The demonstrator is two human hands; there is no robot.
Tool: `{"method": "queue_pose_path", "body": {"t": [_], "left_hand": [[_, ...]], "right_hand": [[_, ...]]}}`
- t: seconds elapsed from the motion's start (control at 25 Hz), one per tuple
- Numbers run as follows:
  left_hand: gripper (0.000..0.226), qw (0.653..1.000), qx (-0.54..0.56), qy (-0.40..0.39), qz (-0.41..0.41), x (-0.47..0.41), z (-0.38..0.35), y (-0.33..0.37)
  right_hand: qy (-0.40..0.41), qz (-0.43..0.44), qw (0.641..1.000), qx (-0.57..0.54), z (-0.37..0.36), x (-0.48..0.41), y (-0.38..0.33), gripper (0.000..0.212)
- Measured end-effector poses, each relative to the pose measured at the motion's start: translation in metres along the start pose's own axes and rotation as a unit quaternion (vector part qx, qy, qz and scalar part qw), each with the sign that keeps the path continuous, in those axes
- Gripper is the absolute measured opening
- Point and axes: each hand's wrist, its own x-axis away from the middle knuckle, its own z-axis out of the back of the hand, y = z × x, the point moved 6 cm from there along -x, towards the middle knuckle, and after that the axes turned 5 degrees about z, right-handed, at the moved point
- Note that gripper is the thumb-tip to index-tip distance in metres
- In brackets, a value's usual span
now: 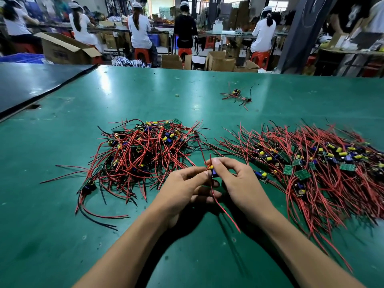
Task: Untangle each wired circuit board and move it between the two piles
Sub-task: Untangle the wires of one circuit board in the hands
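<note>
Pinching grips of the left hand (187,185) and right hand (239,181) clasp one wired circuit board (213,171) between fingertips, just above the green desk (187,90) on its near side. Its red wire (224,213) trails down. It sits between the tangled left pile (141,154) and the spread right pile (311,169); workers (139,28) sit far behind.

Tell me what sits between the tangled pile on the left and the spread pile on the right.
In the head view, the left hand and right hand pinch one wired board there.
</note>
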Motion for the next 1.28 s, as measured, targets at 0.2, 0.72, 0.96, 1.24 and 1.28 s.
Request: {"method": "queue_pose_path", "body": {"t": [0.2,0.72,0.96,1.24,1.28], "left_hand": [[0.03,0.998,0.057,0.004,0.017,0.0,0.001,-0.001],[0.019,0.999,-0.04,-0.032,-0.013,0.006,-0.001,0.002],[0.017,0.995,-0.059,-0.076,0.012,0.009,-0.005,0.001],[0.022,0.994,0.004,-0.097,0.041,0.012,-0.016,-0.006],[0.02,0.996,0.006,-0.085,0.033,0.011,-0.016,-0.006]], "right_hand": [[-0.072,-0.009,0.995,-0.066,-0.002,0.007,-0.003,0.02],[-0.032,-0.115,0.973,-0.199,0.003,0.002,0.007,0.029],[-0.043,-0.153,0.954,-0.254,0.003,-0.001,0.011,0.028],[-0.057,-0.105,0.967,-0.225,-0.005,0.007,0.006,0.035],[-0.058,-0.096,0.972,-0.205,-0.005,0.007,0.004,0.036]]}}
